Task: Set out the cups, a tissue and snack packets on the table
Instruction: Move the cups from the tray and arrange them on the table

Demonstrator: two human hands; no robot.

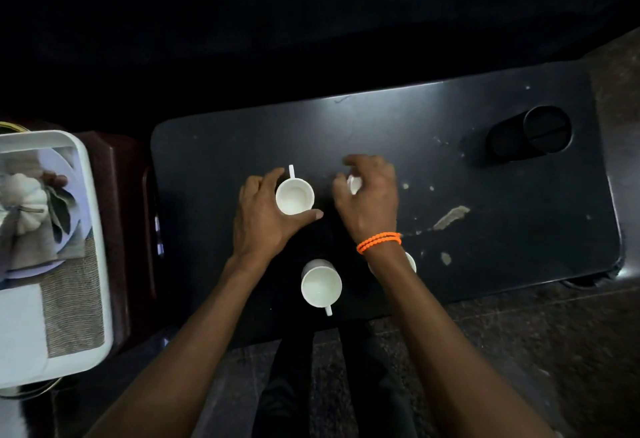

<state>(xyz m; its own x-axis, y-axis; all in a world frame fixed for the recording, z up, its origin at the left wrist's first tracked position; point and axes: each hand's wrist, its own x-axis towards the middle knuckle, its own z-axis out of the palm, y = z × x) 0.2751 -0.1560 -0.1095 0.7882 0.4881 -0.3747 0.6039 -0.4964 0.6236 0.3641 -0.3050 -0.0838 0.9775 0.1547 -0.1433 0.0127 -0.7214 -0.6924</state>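
Glossy round cup (321,287) (white) on scuffed table (485,195)

Left hand (266,215) cupped; right hand (370,195) fingers curled.

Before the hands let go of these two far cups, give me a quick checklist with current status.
1. Left hand on the far-left cup, cup upright: ok.
2. Right hand grip on the far-right cup: cannot tell, the hand hides most of it.
3. Near-left cup upright on the table: ok.
4. Near-right cup upright: cannot tell, the wrist covers it.
5. Tissue and snack packets on the table: not ok, none there yet.
6. Black canister away from the cups: ok.
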